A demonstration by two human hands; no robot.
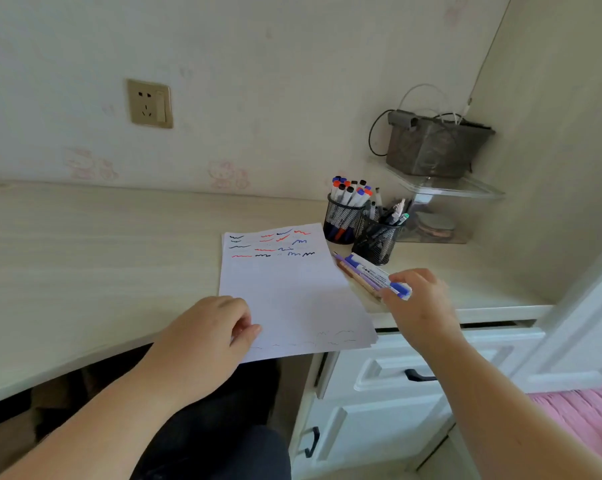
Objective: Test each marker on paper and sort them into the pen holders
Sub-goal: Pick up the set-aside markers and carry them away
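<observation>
**Marker pickup beside test sheet**

Right hand (418,299): fingers closed on the blue-capped marker (379,276), which lies among pencils on the bench (102,244), just right of the paper (292,292). Left hand (209,337): fingers curled, pressing the paper's lower left edge. Two mesh pen holders (341,221) stand behind, both holding pens.

Wall socket (150,103) far left; dark basket (434,145) with cables atop clear box (445,216) far right; white drawers (389,386) near right.
</observation>
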